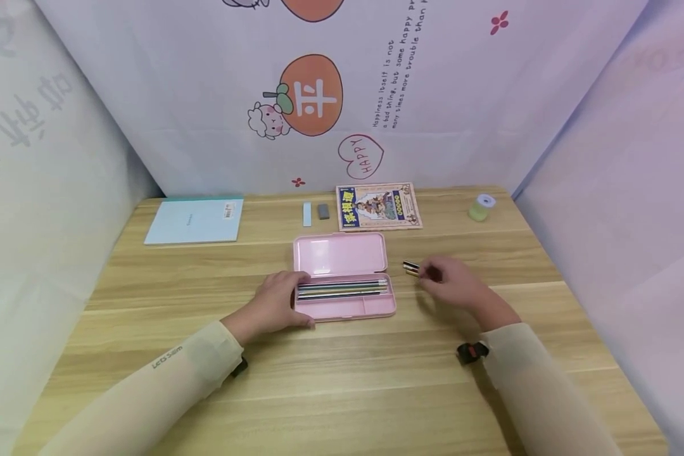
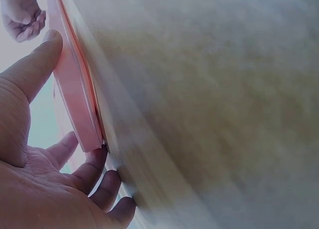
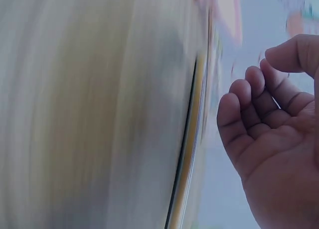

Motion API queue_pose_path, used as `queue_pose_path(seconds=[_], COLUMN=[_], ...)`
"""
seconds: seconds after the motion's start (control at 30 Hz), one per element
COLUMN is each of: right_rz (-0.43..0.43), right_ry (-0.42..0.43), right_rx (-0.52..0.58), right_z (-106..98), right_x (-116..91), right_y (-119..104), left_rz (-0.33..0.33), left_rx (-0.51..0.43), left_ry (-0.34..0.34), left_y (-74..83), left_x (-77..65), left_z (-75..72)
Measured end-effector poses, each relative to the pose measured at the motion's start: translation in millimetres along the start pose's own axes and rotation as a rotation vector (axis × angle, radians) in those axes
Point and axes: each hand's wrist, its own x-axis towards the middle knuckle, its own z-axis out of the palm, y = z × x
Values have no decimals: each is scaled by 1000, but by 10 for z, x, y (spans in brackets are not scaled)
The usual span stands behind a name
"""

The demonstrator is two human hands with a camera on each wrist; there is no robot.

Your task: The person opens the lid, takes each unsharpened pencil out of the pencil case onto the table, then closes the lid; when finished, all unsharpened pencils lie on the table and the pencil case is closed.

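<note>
A pink pencil case lies with its lid folded back, and several pencils are in its long compartment. My left hand holds the case's left end, thumb along the near wall and fingers around the end. To the right of the case, more pencils lie on the wooden table, partly hidden under my right hand. The right wrist view has these loose pencils beside my right hand, whose fingers are loosely bent, with nothing visible between them.
Behind the case are a light blue strip, a grey eraser and an illustrated book. A pale blue notebook lies at the back left. A small green, white-topped container stands at the back right. Printed cloth surrounds the table.
</note>
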Motion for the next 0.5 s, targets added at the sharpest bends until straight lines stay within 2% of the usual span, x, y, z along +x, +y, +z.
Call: queue_pose_path(seconds=[0.1, 0.2, 0.33, 0.5], right_rz=[-76, -125, -130, -114], right_ry=[-31, -69, -112, -130], right_rx=[54, 59, 14, -68], right_z=[198, 348, 478, 579], right_x=[102, 176, 245, 305], right_y=[-263, -487, -679, -761], left_rz=[3, 3, 12, 12], left_rx=[3, 5, 12, 7], left_ry=[-2, -2, 3, 0], left_y=[-3, 5, 20, 36], left_x=[3, 1, -7, -17], left_z=[-2, -15, -30, -36])
